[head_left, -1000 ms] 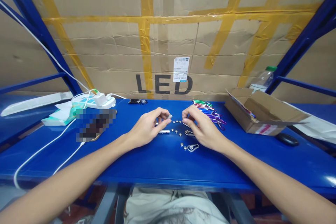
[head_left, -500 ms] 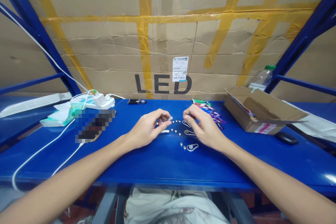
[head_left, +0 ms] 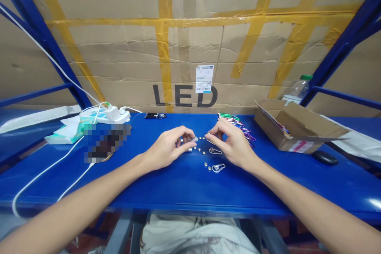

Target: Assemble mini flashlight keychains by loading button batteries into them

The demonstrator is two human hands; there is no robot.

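Observation:
My left hand [head_left: 171, 147] is closed, its thumb and fingers pinching a small silvery tube [head_left: 193, 139] whose end shows at the fingertips. To its right, my right hand [head_left: 232, 141] is also closed in a pinch; a tiny bright bit shows at its fingertips, too small to name. The hands are apart. On the table between and below them lie several small silver button cells [head_left: 204, 153]. Silver carabiners [head_left: 218, 168] lie beside my right hand, one partly behind its fingers. Another short silver tube [head_left: 189, 150] is partly hidden by my left thumb.
Coloured metal tubes with carabiners [head_left: 228, 116] lie in a row behind my right hand; black ones [head_left: 154, 115] lie at the back. An open cardboard box [head_left: 297, 127], a black mouse [head_left: 325, 157] and a bottle [head_left: 296, 89] stand right. A power strip [head_left: 119, 118] and cables are left.
My left fingers have tilted the silvery tube lower. My right fingertips have dropped slightly toward the table and the rear carabiner.

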